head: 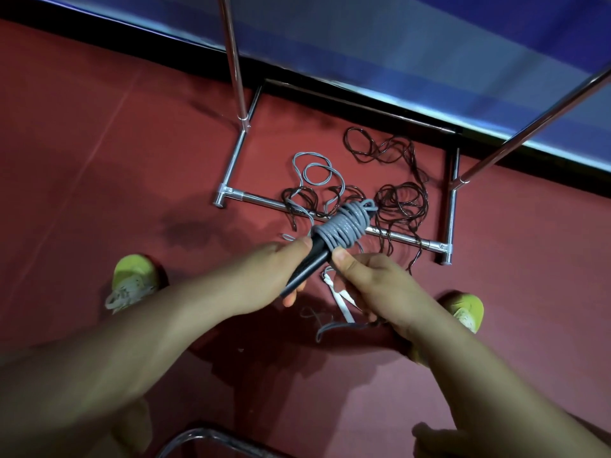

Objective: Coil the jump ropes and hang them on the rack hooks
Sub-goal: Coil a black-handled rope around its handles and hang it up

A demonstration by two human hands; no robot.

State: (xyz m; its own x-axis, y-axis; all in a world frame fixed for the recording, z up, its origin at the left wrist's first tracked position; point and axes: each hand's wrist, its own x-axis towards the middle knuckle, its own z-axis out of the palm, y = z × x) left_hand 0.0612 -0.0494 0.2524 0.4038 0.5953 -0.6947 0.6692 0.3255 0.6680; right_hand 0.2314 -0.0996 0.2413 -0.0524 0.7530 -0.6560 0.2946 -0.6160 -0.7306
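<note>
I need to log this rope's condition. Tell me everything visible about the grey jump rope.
The grey jump rope is a smooth, plastic-looking cord, mostly wound in tight turns around its black handle, which tilts up and away. The left hand grips the handle; the right hand pinches the cord at the coil's lower end. Loose grey loops trail on the red floor beyond.

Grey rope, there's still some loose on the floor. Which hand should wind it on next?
Probably the right hand. It pinches the grey rope just below the coil and is nearest the loose rope trailing to the floor. The left hand grips the black handle, so it's better kept steadying.
</note>
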